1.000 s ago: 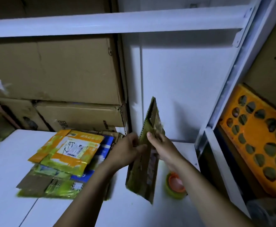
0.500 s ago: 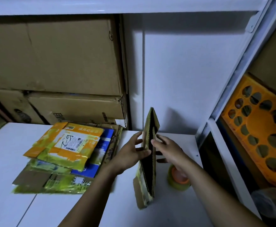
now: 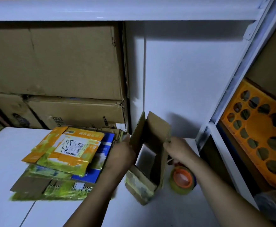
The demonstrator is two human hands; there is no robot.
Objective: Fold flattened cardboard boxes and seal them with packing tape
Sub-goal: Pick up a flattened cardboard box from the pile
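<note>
Left hand (image 3: 120, 154) grips the left wall, and right hand (image 3: 178, 149) pinches the right wall's upper edge, of the cardboard box (image 3: 157, 128), which stands at centre frame on the table (image 3: 6, 161). Pressed flat half a second ago, it is now pulled open into a tube. Flaps remain unfolded; the tape roll (image 3: 182, 179) lies unused just to its right.

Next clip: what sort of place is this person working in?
Probably a stockroom or small packing area: large cardboard cartons stacked under white metal shelving, a pile of flattened boxes on the white table, and a tape roll.
</note>
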